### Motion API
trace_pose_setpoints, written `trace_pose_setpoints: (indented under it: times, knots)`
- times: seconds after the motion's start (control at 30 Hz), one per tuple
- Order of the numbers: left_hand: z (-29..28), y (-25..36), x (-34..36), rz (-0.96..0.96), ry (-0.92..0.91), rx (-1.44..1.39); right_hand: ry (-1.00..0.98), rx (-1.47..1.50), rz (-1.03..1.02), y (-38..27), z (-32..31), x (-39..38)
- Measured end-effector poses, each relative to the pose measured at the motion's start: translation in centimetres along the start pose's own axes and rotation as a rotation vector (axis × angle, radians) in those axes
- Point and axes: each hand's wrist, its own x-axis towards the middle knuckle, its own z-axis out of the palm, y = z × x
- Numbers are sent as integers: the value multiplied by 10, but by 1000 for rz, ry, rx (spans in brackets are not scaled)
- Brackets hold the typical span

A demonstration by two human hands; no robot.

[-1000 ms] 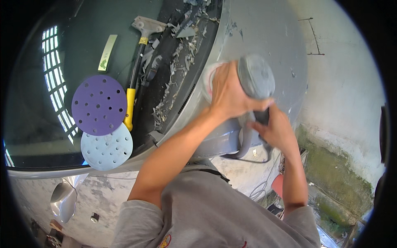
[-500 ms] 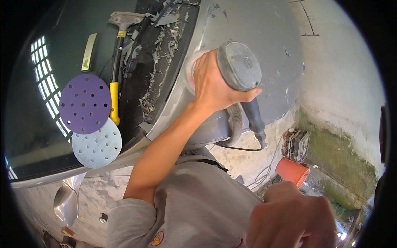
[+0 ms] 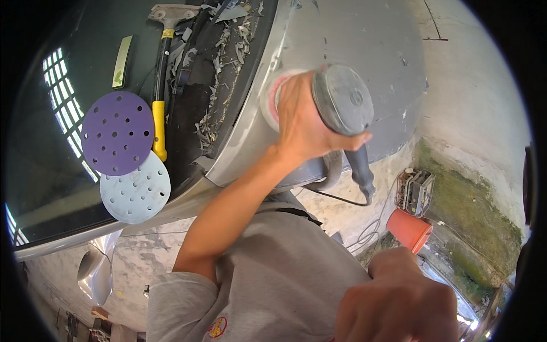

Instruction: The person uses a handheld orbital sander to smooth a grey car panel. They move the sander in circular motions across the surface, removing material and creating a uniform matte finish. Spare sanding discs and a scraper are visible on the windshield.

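My left hand (image 3: 305, 117) is wrapped round the body of a grey electric sander (image 3: 345, 100), its thumb below the round top. The sander's pale, pink-edged pad (image 3: 272, 105) rests on the grey car hood (image 3: 393, 80), close to the hood's windshield-side edge. A dark cord end and a hose (image 3: 333, 171) trail from it past the hood's edge. Low on the right, near the camera, my right hand (image 3: 401, 299) is a blurred closed fist. Its fingertips are hidden, and I cannot see whether anything is in them.
On the dark windshield (image 3: 51, 188) lie a purple sanding disc (image 3: 117, 134), a pale blue one (image 3: 135, 191), a yellow-handled scraper (image 3: 160, 131) and a narrow strip (image 3: 122, 61). Grey flakes (image 3: 225, 68) litter the cowl. An orange bucket (image 3: 409, 229) and a metal-framed device (image 3: 415, 192) stand by the wall.
The sander and my left hand have slid a little rightward, away from the windshield-side edge of the hood. My right hand stays closed. The whole view has shifted slightly.
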Motion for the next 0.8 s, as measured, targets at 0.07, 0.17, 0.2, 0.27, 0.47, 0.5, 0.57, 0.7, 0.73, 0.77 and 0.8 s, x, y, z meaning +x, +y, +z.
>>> trace_pose_setpoints:
  times: [0.07,0.17,0.2,0.27,0.47,0.5,0.57,0.7,0.73,0.77,0.8]
  knots:
    - [1,0,-2,33,-11,-5,37,5,-37,1,4,2]
    - [4,1,-3,13,-4,11,41,9,91,-5,4,10]
    - [5,0,-2,-12,2,25,46,-1,131,-10,1,13]
    - [6,0,-1,-19,4,37,32,-42,116,-11,-2,18]
    - [7,-1,-2,-2,-38,-5,-147,-46,-49,-8,-17,5]
    - [8,-2,-2,-25,-46,-27,-122,-58,-52,-9,-18,-2]
    - [8,-2,-4,-71,-52,-35,-147,-19,114,-17,-36,-17]
    - [6,4,-13,-73,30,-19,624,-1151,148,-26,-81,-57]
    - [5,6,-15,-52,52,-15,503,-1390,203,-23,-110,-66]
    - [3,9,-20,-43,32,-11,486,-1655,267,-16,-128,-77]
    - [2,11,-22,-33,2,6,420,-1732,381,-14,-142,-87]
